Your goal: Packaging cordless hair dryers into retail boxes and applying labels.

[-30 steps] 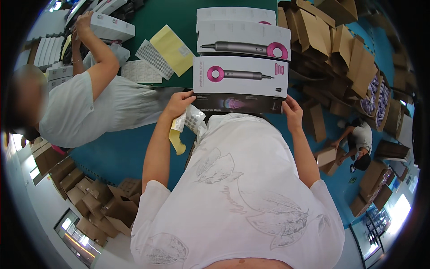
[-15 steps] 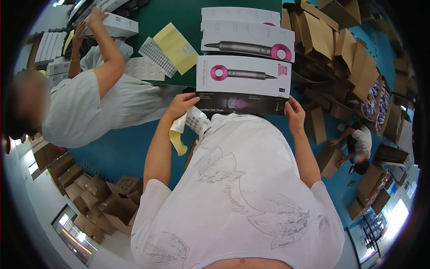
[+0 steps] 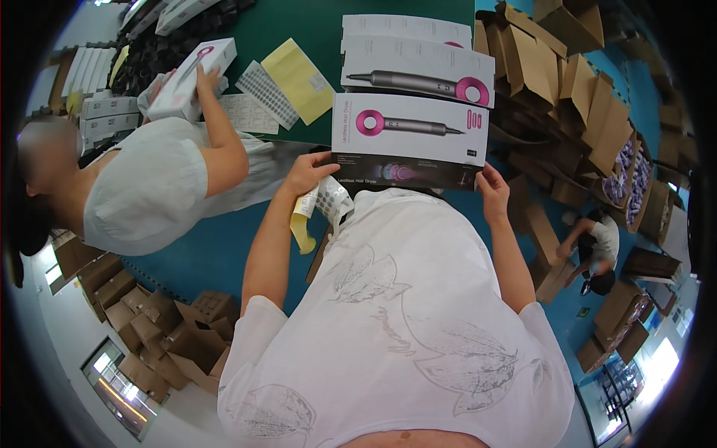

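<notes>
In front of my body is a hair dryer box, white on top with a pink and grey dryer picture and a dark front side. My left hand closes on its left end. A yellow backing strip and a sheet of round stickers hang by that same hand. The fingers of my right hand grip the box's right end. Just beyond it lie a second hair dryer box and, partly covered, a third box.
The green table bears a yellow sheet and a grey dotted sticker sheet. At left, a co-worker holds a white box. Open cartons crowd the right; another person bends beside a carton.
My hands and the box have barely moved. The co-worker at left has brought a white box closer and tilted it upright. The person at right has shifted slightly by a carton.
</notes>
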`<move>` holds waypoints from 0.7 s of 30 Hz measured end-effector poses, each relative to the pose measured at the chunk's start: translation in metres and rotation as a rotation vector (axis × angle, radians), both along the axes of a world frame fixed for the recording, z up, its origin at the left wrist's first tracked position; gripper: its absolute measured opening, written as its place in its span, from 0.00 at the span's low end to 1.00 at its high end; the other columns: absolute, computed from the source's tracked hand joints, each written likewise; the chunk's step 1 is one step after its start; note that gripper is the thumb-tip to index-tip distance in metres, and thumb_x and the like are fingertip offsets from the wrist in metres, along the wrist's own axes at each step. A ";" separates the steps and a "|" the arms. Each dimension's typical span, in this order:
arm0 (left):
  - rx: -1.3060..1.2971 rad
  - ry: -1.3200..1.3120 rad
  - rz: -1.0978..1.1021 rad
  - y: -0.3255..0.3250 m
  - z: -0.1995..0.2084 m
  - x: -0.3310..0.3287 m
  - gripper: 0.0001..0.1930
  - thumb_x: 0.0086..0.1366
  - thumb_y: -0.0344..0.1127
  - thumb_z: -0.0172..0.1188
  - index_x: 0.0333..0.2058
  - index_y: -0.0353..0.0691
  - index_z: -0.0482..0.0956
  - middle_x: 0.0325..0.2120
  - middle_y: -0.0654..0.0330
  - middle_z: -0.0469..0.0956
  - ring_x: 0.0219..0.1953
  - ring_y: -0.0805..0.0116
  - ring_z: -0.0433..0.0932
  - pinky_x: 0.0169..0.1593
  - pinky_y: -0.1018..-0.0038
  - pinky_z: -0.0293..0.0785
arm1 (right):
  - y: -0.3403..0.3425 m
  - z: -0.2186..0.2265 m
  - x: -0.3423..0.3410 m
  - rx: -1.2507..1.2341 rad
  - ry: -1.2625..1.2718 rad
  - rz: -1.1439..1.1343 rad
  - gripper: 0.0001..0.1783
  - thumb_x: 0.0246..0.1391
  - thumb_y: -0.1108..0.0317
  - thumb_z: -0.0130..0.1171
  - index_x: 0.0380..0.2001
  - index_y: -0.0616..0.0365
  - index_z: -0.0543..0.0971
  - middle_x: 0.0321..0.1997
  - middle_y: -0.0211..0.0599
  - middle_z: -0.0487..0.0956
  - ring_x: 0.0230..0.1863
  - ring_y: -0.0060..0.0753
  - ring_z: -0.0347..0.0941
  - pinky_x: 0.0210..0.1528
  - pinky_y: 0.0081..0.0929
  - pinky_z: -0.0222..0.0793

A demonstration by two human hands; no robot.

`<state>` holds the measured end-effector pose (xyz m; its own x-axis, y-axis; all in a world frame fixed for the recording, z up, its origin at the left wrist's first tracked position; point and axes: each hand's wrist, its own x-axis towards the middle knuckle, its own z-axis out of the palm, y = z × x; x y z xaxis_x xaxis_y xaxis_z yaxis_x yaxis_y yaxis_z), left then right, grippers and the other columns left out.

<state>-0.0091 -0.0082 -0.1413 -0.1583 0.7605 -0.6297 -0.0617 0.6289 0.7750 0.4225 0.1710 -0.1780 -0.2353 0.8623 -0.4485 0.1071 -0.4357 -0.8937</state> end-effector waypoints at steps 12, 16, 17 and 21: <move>0.152 0.175 0.068 -0.009 -0.035 -0.001 0.27 0.56 0.34 0.71 0.54 0.32 0.79 0.45 0.56 0.84 0.41 0.72 0.80 0.47 0.74 0.76 | 0.000 -0.009 0.003 0.023 -0.010 0.012 0.23 0.60 0.75 0.62 0.59 0.64 0.75 0.50 0.32 0.80 0.48 0.21 0.75 0.53 0.21 0.71; 0.006 0.459 -0.064 0.002 -0.031 0.003 0.27 0.55 0.36 0.72 0.55 0.42 0.80 0.43 0.55 0.85 0.42 0.71 0.81 0.48 0.73 0.74 | 0.002 -0.017 -0.001 0.176 -0.195 0.137 0.25 0.58 0.78 0.63 0.59 0.62 0.74 0.48 0.32 0.81 0.48 0.22 0.77 0.54 0.23 0.74; -0.069 0.520 -0.100 0.011 -0.011 0.010 0.27 0.55 0.37 0.71 0.55 0.48 0.80 0.43 0.55 0.84 0.43 0.67 0.82 0.49 0.72 0.74 | 0.003 -0.013 -0.003 0.215 -0.284 0.189 0.25 0.57 0.77 0.63 0.59 0.61 0.75 0.48 0.32 0.81 0.49 0.22 0.77 0.54 0.23 0.74; 0.139 0.671 -0.135 0.017 0.002 0.006 0.39 0.50 0.36 0.74 0.63 0.50 0.71 0.46 0.54 0.83 0.47 0.60 0.82 0.53 0.68 0.74 | 0.013 0.019 -0.016 0.537 -0.418 0.330 0.57 0.43 0.83 0.70 0.73 0.51 0.52 0.71 0.44 0.66 0.62 0.40 0.72 0.63 0.33 0.69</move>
